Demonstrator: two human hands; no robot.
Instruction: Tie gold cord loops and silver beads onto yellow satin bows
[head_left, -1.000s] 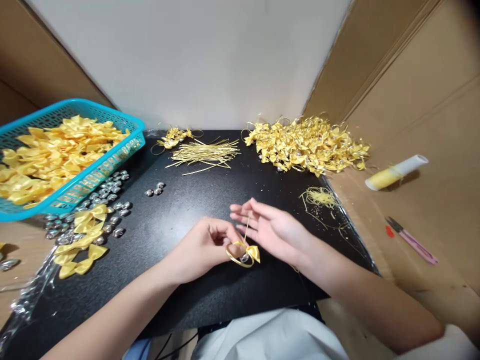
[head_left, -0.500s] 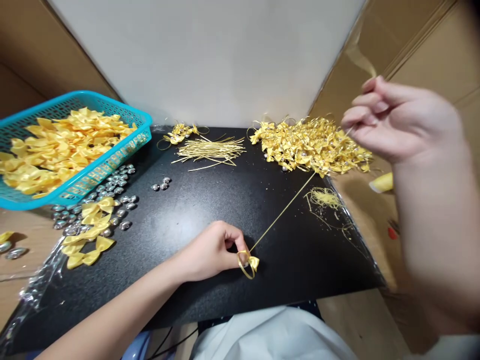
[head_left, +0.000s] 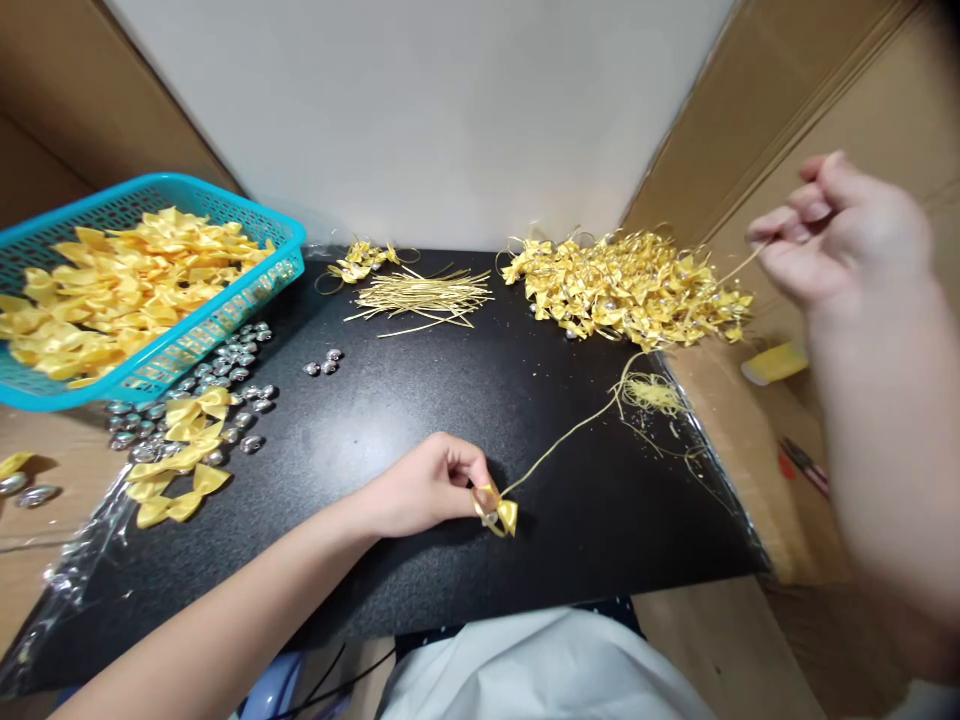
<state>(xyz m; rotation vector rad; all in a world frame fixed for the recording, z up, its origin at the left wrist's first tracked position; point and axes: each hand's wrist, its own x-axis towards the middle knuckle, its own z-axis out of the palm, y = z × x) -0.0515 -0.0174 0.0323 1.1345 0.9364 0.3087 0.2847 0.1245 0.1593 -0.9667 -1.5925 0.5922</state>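
Note:
My left hand [head_left: 439, 487] is closed in a pinch just above the black tabletop, front and centre. Between its fingertips is a yellow satin bow [head_left: 508, 516] with a gold cord loop [head_left: 484, 507] and a silvery bead partly hidden by the fingers. A thin yellow thread [head_left: 559, 438] runs from the bow in a slack curve toward the right. Raised high at the right, my right hand [head_left: 844, 235] is also closed, with a stretch of yellow thread coming out from under its fingers. The thread's course in front of the bow pile is hard to follow.
A turquoise basket [head_left: 225, 318] of yellow bows stands at left, silver beads [head_left: 240, 350] and loose bows [head_left: 202, 483] beside it. Gold cords [head_left: 424, 298] lie at the back. A pile of beaded bows [head_left: 630, 290], tangled thread [head_left: 652, 393] and a yellow roll [head_left: 776, 363] are at right.
My right hand has moved farther right. The thread, taut before between both hands, now hangs slack near the bow. My left hand has stayed nearly in place, still pinching the bow.

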